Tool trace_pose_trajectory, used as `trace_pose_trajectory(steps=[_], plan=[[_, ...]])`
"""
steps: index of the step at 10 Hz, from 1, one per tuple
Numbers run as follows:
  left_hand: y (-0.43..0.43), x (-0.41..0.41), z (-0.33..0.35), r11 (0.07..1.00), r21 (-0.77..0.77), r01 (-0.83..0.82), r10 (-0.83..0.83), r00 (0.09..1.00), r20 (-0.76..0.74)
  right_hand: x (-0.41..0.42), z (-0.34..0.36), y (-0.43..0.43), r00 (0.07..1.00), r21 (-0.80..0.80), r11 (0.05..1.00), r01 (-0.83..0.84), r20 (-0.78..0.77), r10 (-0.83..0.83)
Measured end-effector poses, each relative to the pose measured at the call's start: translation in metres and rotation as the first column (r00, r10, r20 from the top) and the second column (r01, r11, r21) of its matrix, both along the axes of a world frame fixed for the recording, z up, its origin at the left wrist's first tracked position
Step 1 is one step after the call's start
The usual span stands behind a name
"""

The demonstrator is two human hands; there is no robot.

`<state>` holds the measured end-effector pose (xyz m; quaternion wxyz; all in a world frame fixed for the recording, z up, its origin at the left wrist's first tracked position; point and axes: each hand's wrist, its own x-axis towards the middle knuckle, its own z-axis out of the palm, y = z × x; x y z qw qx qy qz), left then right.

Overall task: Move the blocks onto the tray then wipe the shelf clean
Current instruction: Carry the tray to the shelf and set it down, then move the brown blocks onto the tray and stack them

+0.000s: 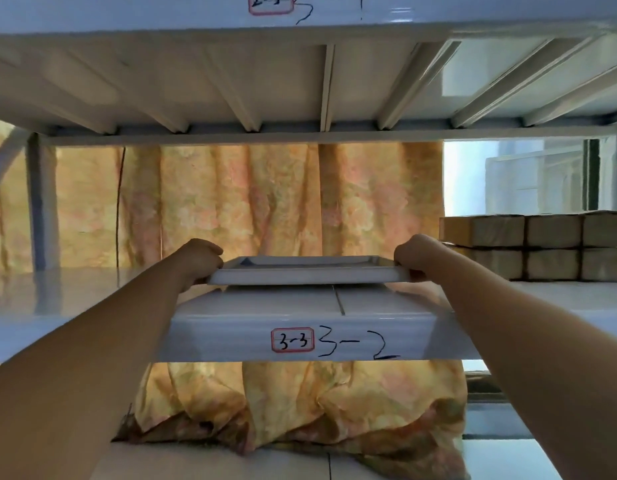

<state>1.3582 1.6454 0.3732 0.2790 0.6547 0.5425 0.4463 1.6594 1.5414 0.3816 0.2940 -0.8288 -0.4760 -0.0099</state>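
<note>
We held the white tray low over the middle of the shelf, our left grip and right grip each curled round one end. The blocks sat stacked at the shelf's right.

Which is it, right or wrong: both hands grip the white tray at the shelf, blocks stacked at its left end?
Wrong: head view shows the blocks stacked at the shelf's right end. The left hand and right hand do grip the white tray.
</note>
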Motion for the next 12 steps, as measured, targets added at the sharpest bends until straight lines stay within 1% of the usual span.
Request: trace_pose_trajectory(steps=[1,2,3,4,6,7,8,9,10,11,12], plan=[[0.005,0.002,0.001,0.999,-0.027,0.028,-0.031,0.993,-0.11,0.006,-0.001,0.001,0.987,-0.043,0.995,-0.09,-0.135,0.083],[0.014,0.0,0.002,0.999,-0.04,0.025,-0.033,0.977,-0.209,0.014,0.001,0.01,0.975,-0.15,0.986,-0.069,-0.218,0.036],[0.02,-0.001,0.002,0.998,-0.057,0.038,-0.052,0.96,-0.274,0.015,0.005,0.014,0.971,-0.169,0.983,-0.076,-0.236,0.035],[0.018,-0.001,0.003,0.998,-0.045,0.041,-0.053,0.947,-0.318,0.013,0.007,0.017,0.978,-0.202,0.976,-0.083,-0.203,0.042],[0.01,0.001,0.003,0.998,-0.035,0.05,-0.059,0.927,-0.369,0.008,0.006,0.015,0.996,-0.335,0.939,-0.073,-0.068,0.053],[0.007,0.004,0.002,1.0,0.008,0.019,-0.014,0.91,-0.415,0.008,0.006,0.013,0.996,-0.363,0.927,-0.089,-0.039,0.08],[0.003,0.009,0.003,0.999,0.037,-0.013,0.028,0.885,-0.464,0.004,0.005,0.01,0.995,-0.366,0.926,-0.096,-0.001,0.103],[0.002,0.013,0.003,0.997,0.073,-0.028,0.063,0.834,-0.549,0.001,0.004,0.008,0.994,-0.367,0.927,-0.081,0.043,0.104],[0.002,0.016,0.0,0.991,0.125,-0.041,0.11,0.785,-0.609,-0.002,0.002,0.005,0.995,-0.322,0.943,-0.085,0.029,0.099],[0.006,0.014,-0.002,0.99,0.135,-0.029,0.103,0.806,-0.583,-0.001,0.0,0.006,0.994,-0.25,0.965,-0.077,0.058,0.094],[-0.001,0.015,0.003,0.968,0.246,0.051,0.089,0.846,-0.526,0.017,0.002,0.018,0.995,-0.063,0.997,-0.053,0.083,0.059]])
